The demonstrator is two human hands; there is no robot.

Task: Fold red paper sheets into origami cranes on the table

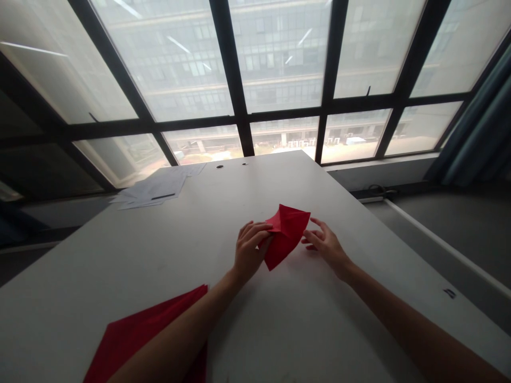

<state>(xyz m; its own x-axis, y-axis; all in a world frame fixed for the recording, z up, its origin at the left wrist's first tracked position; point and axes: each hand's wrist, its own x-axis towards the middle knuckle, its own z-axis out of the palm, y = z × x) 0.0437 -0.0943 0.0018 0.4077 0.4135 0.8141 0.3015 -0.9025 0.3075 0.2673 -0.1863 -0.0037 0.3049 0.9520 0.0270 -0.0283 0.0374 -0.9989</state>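
A folded piece of red paper [288, 230] is held up just above the white table, its layers partly spread and its corners pointed. My left hand [252, 244] grips its left side, with the thumb beneath and the fingers on top. At the paper's right corner is my right hand [322, 242], fingers apart and slightly curled; it holds nothing, and whether a fingertip touches the paper I cannot tell. A larger stack of red paper [131, 335] lies at the near left, partly hidden under my left forearm.
On the white table [159, 255], loose white sheets [159, 186] with a dark pen [163, 197] lie at the far left. A small dark object [449, 293] sits near the right edge. Windows [279, 64] stand behind, and a blue curtain [475, 117] hangs at right.
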